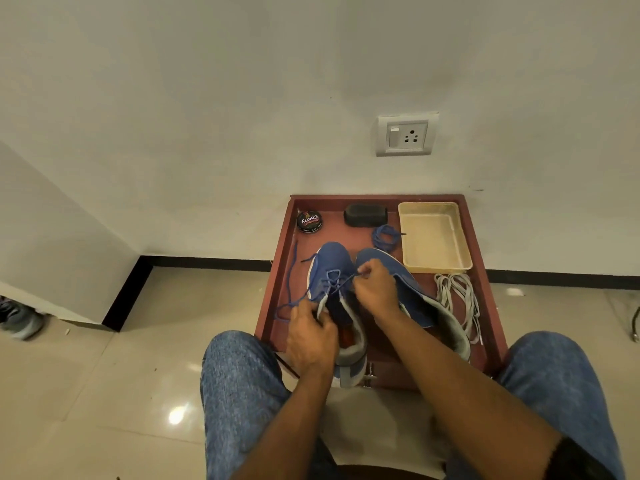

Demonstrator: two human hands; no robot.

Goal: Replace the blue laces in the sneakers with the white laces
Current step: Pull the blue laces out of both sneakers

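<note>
Two blue sneakers stand side by side on a low red-brown table. The left sneaker has a blue lace in its lower eyelets, and one loose end trails off to the left. My left hand grips this sneaker at its collar. My right hand pinches the blue lace near the eyelets. The right sneaker has no lace. A coiled blue lace lies behind it. The white laces lie in a heap at the table's right.
A cream plastic tray sits at the back right of the table, with a black brush and a shoe polish tin along the back. My knees in jeans flank the table. A wall socket is above. Another shoe lies far left.
</note>
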